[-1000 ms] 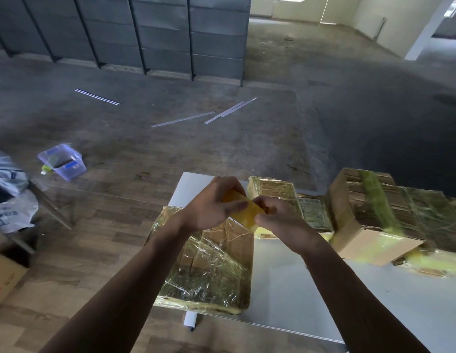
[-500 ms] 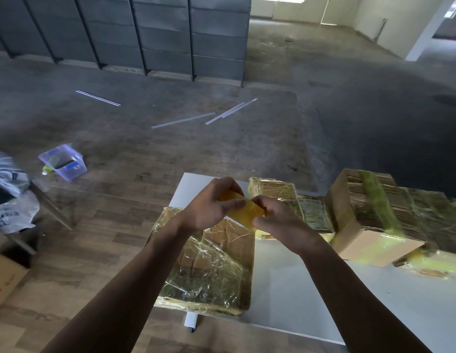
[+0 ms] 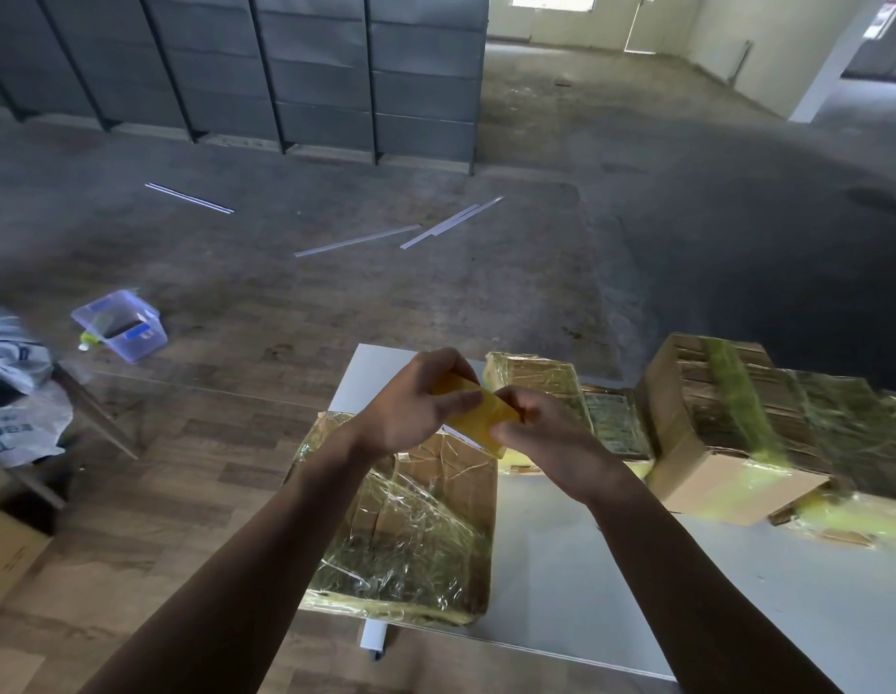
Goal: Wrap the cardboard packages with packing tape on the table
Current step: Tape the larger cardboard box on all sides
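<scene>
Barely any change over the last second: my left hand and right hand stay together above the far edge of the film-covered brown cardboard package, both still on the yellow packing tape. Only my right thumb has crept a little along it. Left fingers are curled round one end, right fingers pinch the other. Can't tell whether it's a roll or a loose strip. My read: I'm still finding or peeling the tape end and no new tape is on the package, so the wrap is not advancing.

The package lies at the near left corner of the white counter, overhanging its edge. Behind it is a small wrapped package. To its right is a big cardboard box with yellow-green tape bands.

Containers: far left of the package, on the floor, is a translucent purple plastic tub with something dark inside that is too small to identify. Near left is an open-looking brown carton, contents hidden.
</scene>
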The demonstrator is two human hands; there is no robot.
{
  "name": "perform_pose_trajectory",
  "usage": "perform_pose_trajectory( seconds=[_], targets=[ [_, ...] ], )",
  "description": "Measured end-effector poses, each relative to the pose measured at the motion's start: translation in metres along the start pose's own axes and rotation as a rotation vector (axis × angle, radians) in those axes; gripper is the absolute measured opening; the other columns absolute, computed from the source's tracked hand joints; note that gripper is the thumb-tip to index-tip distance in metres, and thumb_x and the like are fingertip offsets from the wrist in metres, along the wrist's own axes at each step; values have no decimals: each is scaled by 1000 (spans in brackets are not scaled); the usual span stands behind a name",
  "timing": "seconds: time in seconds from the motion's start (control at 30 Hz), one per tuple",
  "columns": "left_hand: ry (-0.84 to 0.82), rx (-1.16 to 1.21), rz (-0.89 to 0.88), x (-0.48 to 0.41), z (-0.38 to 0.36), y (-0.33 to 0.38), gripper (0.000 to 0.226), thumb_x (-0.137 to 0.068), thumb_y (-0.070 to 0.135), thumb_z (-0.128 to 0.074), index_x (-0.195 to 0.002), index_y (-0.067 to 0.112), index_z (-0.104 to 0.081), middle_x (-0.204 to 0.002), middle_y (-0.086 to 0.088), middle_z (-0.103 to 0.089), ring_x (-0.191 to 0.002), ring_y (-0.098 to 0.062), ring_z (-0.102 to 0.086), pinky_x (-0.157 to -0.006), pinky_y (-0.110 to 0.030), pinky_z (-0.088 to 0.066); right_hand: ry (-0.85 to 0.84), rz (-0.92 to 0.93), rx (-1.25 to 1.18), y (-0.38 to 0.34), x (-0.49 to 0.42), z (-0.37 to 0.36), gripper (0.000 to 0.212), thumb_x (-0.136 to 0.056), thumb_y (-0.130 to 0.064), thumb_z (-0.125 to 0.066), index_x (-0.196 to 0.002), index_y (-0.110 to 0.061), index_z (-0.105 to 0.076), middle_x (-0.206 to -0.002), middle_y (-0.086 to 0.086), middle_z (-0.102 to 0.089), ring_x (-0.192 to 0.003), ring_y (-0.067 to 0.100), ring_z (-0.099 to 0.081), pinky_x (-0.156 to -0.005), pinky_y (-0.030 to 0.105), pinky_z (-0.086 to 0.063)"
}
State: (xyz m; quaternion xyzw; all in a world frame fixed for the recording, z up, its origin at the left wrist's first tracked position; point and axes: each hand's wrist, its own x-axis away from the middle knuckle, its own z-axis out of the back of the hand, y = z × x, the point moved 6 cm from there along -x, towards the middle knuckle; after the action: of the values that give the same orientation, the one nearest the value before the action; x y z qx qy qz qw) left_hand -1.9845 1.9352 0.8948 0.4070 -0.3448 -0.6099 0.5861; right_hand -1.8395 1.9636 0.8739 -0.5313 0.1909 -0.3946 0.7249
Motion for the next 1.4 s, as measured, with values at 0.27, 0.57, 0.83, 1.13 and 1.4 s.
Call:
perform_pose_trajectory(
  seconds=[0.27, 0.57, 0.83, 1.13, 1.4],
  targets=[
    [-19, -34, -13, 1, 0, 1, 15, -73, 36, -60, -84, 25, -60, -89, 3, -57, -81, -11, -53, -65, -24, -43, -12, 23, 16, -3, 3, 2, 21, -73, -25, -55, -92, -26, -64, -75, -11, -63, -69, -3, -58, -62, 17, -44],
    [-14, -60, -25, 0, 2, 3, 15, -74, 36, -60, -84, 25, -60, -86, 8, -57, -78, -5, -53, -63, -15, -41, 25, 28, 33, -2, -1, 2, 9, -85, -19, -59, -88, -25, -65, -75, -10, -63, -72, 4, -59, -61, 19, -44],
    [-18, -79, -34, 0, 2, 3, 20, -75, 38, -59, -88, 23, -61, -89, 9, -56, -83, -6, -53, -64, -16, -41, -9, 10, 8, 2, -2, 2, 16, -80, -21, -59, -94, -26, -65, -85, -3, -66, -84, 14, -62, -69, 27, -49],
    [-21, -69, -23, 0, 1, 2, 17, -75, 38, -59, -85, 25, -60, -88, 8, -57, -82, -8, -54, -66, -19, -43, 26, 18, -17, 2, -3, 1, 12, -81, -21, -58, -86, -24, -69, -74, -9, -65, -77, 11, -62, -70, 31, -49],
    [-14, 15, -1, -2, 4, 0, 12, -74, 33, -61, -83, 26, -60, -85, 5, -58, -81, -14, -54, -66, -27, -45, 6, 96, -37, -1, 1, 4, 18, -90, -8, -58, -101, -20, -67, -88, -2, -69, -83, 7, -64, -72, 19, -50]
  ],
)
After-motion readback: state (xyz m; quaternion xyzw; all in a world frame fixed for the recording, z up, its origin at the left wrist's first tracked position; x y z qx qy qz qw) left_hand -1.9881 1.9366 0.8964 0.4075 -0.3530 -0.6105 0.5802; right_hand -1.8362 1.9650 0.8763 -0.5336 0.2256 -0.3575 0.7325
